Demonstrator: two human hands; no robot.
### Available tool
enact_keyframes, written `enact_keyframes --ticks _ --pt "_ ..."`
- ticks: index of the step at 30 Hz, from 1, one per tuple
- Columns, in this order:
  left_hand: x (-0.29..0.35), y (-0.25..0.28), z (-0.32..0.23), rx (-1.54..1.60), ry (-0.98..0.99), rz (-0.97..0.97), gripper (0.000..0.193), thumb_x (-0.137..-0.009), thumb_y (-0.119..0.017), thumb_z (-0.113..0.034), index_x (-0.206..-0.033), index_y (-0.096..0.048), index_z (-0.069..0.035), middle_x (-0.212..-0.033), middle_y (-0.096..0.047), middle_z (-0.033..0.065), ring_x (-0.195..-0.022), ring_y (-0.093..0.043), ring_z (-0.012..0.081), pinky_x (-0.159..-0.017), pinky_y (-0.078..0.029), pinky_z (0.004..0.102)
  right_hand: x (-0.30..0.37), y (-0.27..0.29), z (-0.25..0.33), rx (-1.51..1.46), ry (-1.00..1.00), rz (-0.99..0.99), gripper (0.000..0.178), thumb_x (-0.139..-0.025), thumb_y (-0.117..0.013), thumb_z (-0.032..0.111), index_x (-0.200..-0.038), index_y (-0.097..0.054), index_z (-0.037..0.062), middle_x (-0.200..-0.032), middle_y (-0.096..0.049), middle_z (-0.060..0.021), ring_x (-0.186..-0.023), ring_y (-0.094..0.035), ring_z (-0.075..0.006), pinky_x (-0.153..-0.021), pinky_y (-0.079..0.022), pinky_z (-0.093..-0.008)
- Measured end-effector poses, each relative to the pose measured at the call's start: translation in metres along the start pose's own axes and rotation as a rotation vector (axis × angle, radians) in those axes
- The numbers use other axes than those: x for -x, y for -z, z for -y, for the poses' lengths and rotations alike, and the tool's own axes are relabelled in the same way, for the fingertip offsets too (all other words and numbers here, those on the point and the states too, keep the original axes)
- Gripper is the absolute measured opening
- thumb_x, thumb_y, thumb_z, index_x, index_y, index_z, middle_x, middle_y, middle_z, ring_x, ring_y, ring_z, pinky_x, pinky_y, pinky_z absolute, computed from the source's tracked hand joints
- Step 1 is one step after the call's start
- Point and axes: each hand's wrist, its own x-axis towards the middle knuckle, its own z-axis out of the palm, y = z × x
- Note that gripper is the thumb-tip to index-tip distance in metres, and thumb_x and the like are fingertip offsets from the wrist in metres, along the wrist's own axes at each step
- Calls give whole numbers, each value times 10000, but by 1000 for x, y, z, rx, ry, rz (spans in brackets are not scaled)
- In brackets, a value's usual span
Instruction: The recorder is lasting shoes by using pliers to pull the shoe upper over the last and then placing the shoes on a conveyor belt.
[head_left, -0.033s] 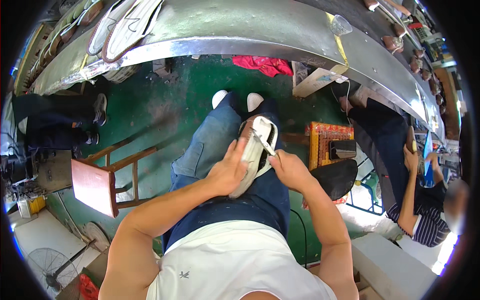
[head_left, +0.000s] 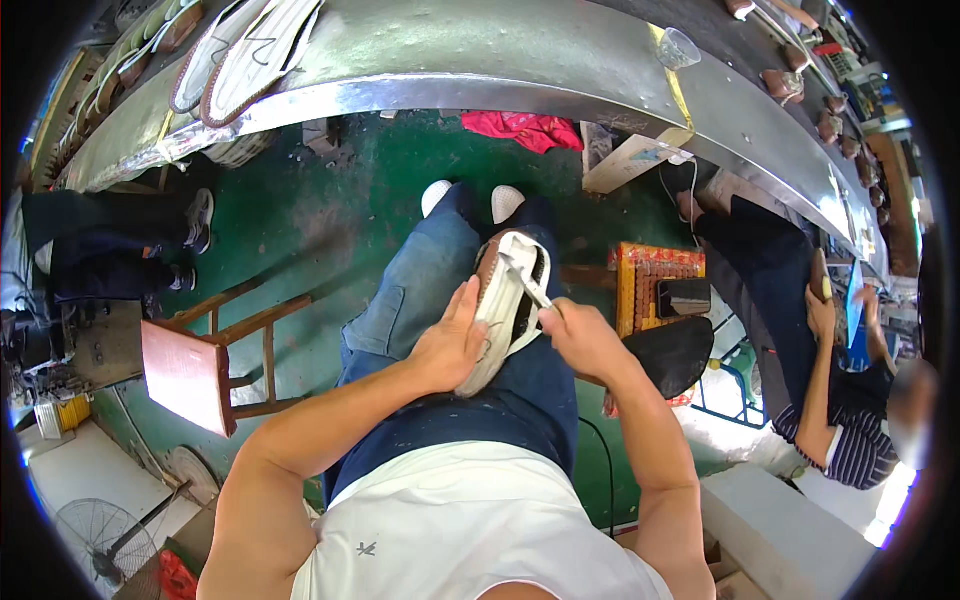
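Note:
A white and brown shoe (head_left: pixel 492 338) lies lengthwise on my lap, its opening toward the right and its white end away from me. My left hand (head_left: pixel 450 345) holds its left side, the fingers stretched along the brown edge; the thumb is not clearly visible. My right hand (head_left: pixel 585 340) is closed around the handle of a slim metal hand tool (head_left: pixel 528 285). The tool's head is over the far part of the shoe, near the stitched seam. Whether it touches the surface cannot be told, and its exact kind is unclear.
A metal-topped bench (head_left: pixel 480 45) runs across the far side, with white shoe uppers (head_left: pixel 262 60) at left. A wooden stool (head_left: pixel 185 375) stands left; a beaded seat (head_left: pixel 640 290) carrying a phone (head_left: pixel 685 298) is at right. A co-worker (head_left: pixel 840 420) sits farther right. A fan (head_left: pixel 100 545) is lower left.
The tool's head has shifted slightly over the shoe. My hands and the shoe stay nearly in place. At right, the co-worker's hand has risen a little.

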Motion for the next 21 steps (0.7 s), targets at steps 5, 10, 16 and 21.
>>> enact_keyframes --ticks 5,10,16,21 --pt "0 7 -18 48 115 98 784 -1042 -454 -334 -1602 -41 26 -1580 -312 317 -1348 -472 483 -1113 -400 448 -4 -4 5 -428 16 -467 418 -1071 -453 358 -959 -593 -19 -819 -667 -253 -811 -661 -454 -766 -505 -512" --pt "0 6 -13 50 218 104 829 -1024 -504 -363 -1583 -77 76 -1526 -398 330 -1346 -485 469 -1126 -388 436 -5 -11 0 -196 -86 -158 446 -1093 -395 346 -929 -586 -22 -759 -664 -150 -715 -677 -257 -710 -527 -390" --pt "23 -20 26 347 170 -43 810 -997 -579 -363 -1570 -208 72 -1498 -463 305 -1344 -525 408 -1134 -386 399 6 -15 9 -316 -217 -87 389 -1085 -409 301 -965 -588 -23 -729 -660 -144 -684 -682 -284 -687 -532 -405" --pt "25 -9 3 440 174 65 876 -904 -695 -250 -1602 -218 -22 -1394 -572 280 -1302 -569 366 -1110 -418 375 43 -54 5 41 68 16 384 -1075 -440 330 -1054 -573 -29 -751 -658 -212 -775 -682 -398 -747 -524 -474"
